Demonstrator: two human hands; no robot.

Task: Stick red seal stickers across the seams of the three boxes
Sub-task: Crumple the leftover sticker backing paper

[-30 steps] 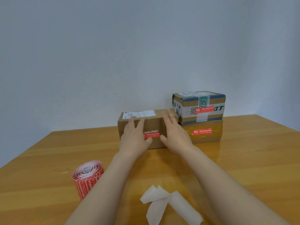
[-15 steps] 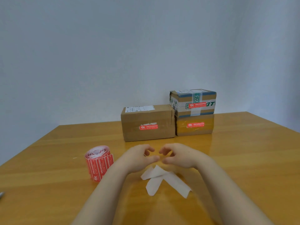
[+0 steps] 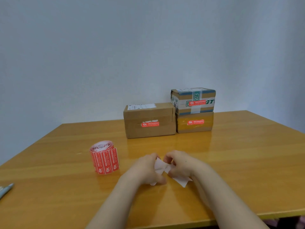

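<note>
Seeing a red seal sticker [image 3: 150, 124] lying flat across the front seam of the plain brown box [image 3: 140, 115], another [image 3: 197, 102] across the taped box [image 3: 206, 96], a third [image 3: 195, 122] on the yellow-taped box [image 3: 194, 128] underneath; judging all three seams as sealed. Keeping these boxes together at the far side of the table [image 3: 239, 162], near the wall [image 3: 148, 47], brown one touching the stacked pair, fronts turned this way, probably for showing the seals and freeing the near wood. Pinching the white backing strips [image 3: 159, 166] between the curled fingers of the left hand [image 3: 143, 170] and those of the right hand [image 3: 182, 163], low over the tabletop, likely gathering the waste for clearing. Leaving the sticker roll [image 3: 104, 158] standing on end just left of the hands, apart from them, within reach. Having bare wood on every side of the hands for lifting or sliding the strips away; minding only the near edge under the forearms and a pen [image 3: 5, 190] at the left edge.
</note>
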